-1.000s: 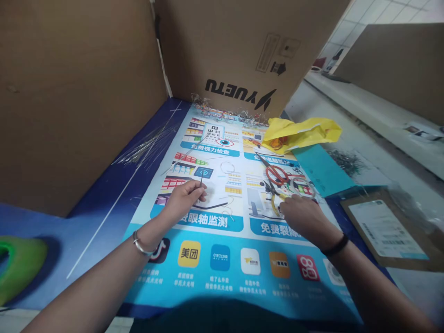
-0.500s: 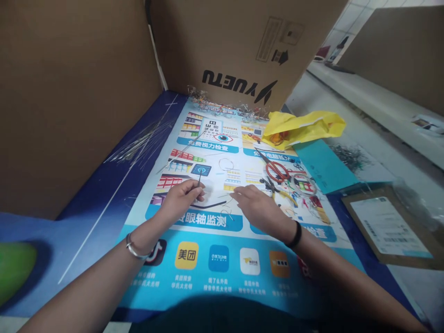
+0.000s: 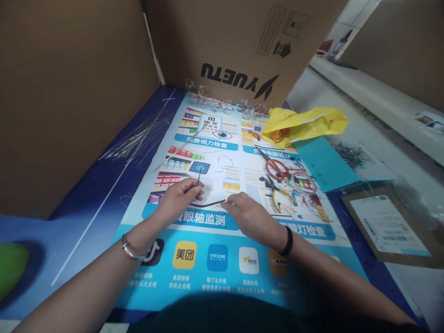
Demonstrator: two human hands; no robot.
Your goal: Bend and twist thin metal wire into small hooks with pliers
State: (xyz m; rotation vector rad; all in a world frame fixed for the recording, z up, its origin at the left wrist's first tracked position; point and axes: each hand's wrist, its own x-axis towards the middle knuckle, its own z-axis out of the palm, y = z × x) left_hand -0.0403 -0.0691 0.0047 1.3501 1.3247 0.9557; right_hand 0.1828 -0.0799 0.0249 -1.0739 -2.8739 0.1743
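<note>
My left hand [image 3: 183, 193] is closed in a pinch on a thin dark rod [image 3: 199, 175], which sticks up from between thumb and forefinger. Below it a black strip [image 3: 212, 204] extends to the right across the printed sheet. My right hand [image 3: 244, 210] has its fingertips drawn together at the right end of this strip. Whether they grip the strip or a fine wire is too small to tell. Right of my hands lie pliers with yellow handles [image 3: 277, 193] and scissors with red handles [image 3: 276, 167].
Thin wires [image 3: 137, 141] lie in a bundle at left. A yellow bag [image 3: 308, 125], a blue card folder [image 3: 324, 164] and a labelled brown package [image 3: 390, 226] sit at right. Cardboard walls [image 3: 229, 41] rise at the back and left. A green object [image 3: 12, 268] shows at the left edge.
My right hand has moved slightly left and down, to the end of the black strip. My left hand keeps its pinch on the dark rod. The view has shifted a little.
</note>
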